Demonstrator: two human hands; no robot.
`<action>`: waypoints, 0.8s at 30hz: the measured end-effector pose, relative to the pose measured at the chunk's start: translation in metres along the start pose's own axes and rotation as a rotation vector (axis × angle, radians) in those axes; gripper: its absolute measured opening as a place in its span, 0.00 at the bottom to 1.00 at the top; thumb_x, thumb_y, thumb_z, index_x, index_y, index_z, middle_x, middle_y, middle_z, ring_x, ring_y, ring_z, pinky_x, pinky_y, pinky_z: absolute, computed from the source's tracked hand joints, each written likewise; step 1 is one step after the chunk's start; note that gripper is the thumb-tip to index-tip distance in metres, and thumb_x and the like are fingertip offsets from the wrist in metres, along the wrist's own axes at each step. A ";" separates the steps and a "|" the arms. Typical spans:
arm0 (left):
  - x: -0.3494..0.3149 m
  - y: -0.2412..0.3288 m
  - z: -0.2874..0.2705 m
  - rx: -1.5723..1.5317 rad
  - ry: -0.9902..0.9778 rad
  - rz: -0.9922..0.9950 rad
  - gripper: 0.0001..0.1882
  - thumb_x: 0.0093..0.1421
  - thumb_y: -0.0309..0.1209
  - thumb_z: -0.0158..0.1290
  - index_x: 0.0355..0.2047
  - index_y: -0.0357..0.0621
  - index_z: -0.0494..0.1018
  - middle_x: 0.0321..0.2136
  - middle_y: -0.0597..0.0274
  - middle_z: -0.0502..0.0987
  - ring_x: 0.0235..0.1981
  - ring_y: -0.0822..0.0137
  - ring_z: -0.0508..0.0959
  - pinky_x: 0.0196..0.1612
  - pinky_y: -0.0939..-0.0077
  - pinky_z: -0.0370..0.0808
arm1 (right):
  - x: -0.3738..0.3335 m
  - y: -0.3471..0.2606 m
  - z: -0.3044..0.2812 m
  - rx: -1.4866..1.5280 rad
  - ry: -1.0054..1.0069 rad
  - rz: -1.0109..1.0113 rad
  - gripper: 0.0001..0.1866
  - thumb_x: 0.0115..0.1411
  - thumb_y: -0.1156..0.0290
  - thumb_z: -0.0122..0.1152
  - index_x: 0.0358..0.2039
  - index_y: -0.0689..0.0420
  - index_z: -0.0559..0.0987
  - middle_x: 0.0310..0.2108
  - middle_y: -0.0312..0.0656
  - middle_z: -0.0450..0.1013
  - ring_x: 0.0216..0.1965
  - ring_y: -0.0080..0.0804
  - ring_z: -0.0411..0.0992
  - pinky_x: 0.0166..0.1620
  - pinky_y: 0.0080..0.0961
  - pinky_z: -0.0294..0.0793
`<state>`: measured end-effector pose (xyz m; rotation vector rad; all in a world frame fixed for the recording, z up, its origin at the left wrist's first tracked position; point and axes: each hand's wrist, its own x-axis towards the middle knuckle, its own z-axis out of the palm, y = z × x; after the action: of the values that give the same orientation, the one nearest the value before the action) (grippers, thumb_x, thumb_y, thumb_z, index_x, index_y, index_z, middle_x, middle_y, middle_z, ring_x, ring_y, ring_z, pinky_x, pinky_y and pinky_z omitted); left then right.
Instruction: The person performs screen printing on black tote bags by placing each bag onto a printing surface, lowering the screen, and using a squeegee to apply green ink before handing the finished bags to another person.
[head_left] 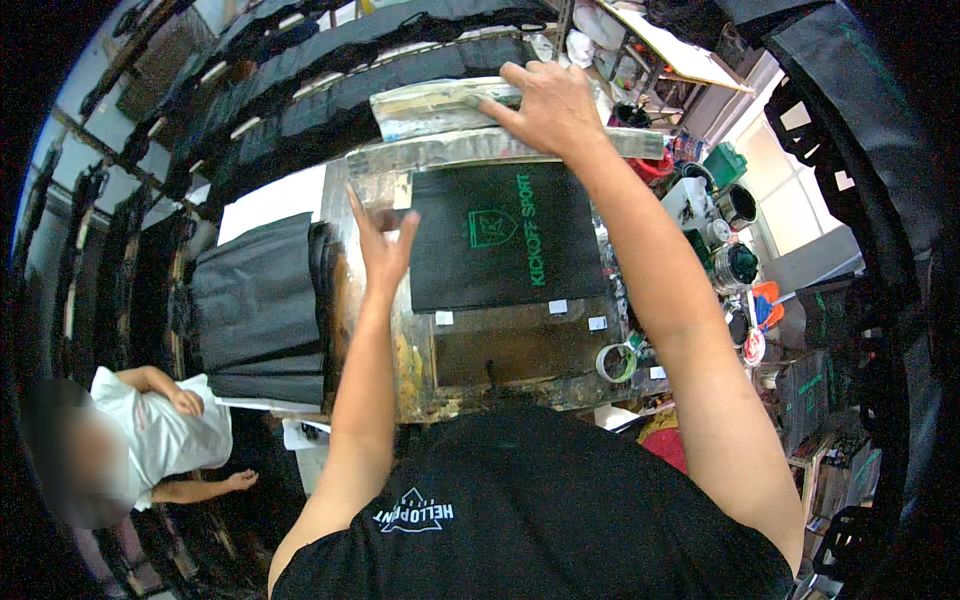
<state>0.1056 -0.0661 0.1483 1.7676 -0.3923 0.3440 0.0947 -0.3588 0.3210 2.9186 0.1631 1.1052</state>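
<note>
On the worktable lies a flat black fabric piece (440, 240), like a bag panel, bearing a green shield emblem and green lettering. My left hand (383, 245) hovers by its left edge, fingers spread, holding nothing. At the table's far side my right hand (550, 105) grips the upper edge of a raised, paint-stained screen-printing frame (430, 112). Its pale lower bar (450, 148) runs just beyond the fabric. Part of the frame is hidden behind my right hand and wrist.
A stack of black fabric pieces (260, 310) sits at the left, near a white sheet (275, 210). Paint tins (737, 205) and a green tape roll (615, 363) stand at the right. Loaded racks (330, 60) fill the back. A person (170, 425) is at the lower left.
</note>
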 end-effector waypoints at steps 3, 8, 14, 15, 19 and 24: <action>-0.080 -0.101 -0.006 0.560 -0.103 -0.193 0.51 0.56 0.56 0.67 0.64 0.24 0.63 0.49 0.35 0.74 0.49 0.44 0.75 0.54 0.54 0.73 | 0.003 0.002 0.001 0.036 0.024 -0.001 0.29 0.61 0.39 0.59 0.42 0.54 0.83 0.34 0.50 0.79 0.41 0.49 0.78 0.47 0.49 0.72; -0.164 -0.136 0.004 0.799 -0.133 -0.367 0.42 0.56 0.55 0.67 0.51 0.25 0.69 0.45 0.35 0.72 0.50 0.35 0.71 0.56 0.45 0.67 | 0.014 0.009 0.000 0.028 -0.008 0.020 0.30 0.61 0.38 0.58 0.43 0.55 0.82 0.34 0.51 0.79 0.43 0.50 0.78 0.48 0.48 0.73; -0.163 -0.137 0.013 0.838 -0.054 -0.422 0.30 0.55 0.49 0.68 0.41 0.34 0.72 0.40 0.43 0.76 0.45 0.41 0.75 0.51 0.50 0.71 | 0.022 0.013 0.004 -0.008 -0.041 0.024 0.33 0.62 0.33 0.53 0.43 0.52 0.83 0.36 0.49 0.81 0.44 0.48 0.79 0.49 0.50 0.72; -0.159 -0.126 0.017 0.797 -0.046 -0.477 0.27 0.55 0.48 0.68 0.40 0.36 0.74 0.38 0.45 0.77 0.43 0.42 0.76 0.48 0.51 0.73 | 0.022 0.014 0.004 -0.012 -0.049 0.024 0.33 0.62 0.33 0.53 0.43 0.52 0.83 0.36 0.50 0.81 0.44 0.48 0.79 0.49 0.50 0.72; -0.154 -0.139 0.000 0.623 0.030 -0.549 0.19 0.55 0.43 0.68 0.32 0.40 0.77 0.29 0.50 0.81 0.34 0.45 0.81 0.39 0.50 0.76 | 0.021 0.007 0.003 0.029 -0.042 0.018 0.33 0.63 0.34 0.52 0.43 0.54 0.82 0.37 0.50 0.80 0.45 0.48 0.78 0.50 0.51 0.71; -0.153 -0.142 0.000 0.826 -0.020 -0.335 0.16 0.62 0.42 0.60 0.31 0.41 0.81 0.36 0.46 0.79 0.40 0.43 0.79 0.45 0.49 0.75 | 0.023 0.006 -0.008 0.027 -0.100 0.065 0.32 0.63 0.34 0.53 0.42 0.54 0.81 0.38 0.51 0.80 0.45 0.50 0.77 0.50 0.50 0.70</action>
<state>0.0309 -0.0243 -0.0417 2.5960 0.0658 0.2610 0.1068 -0.3621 0.3428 3.0149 0.0829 0.9696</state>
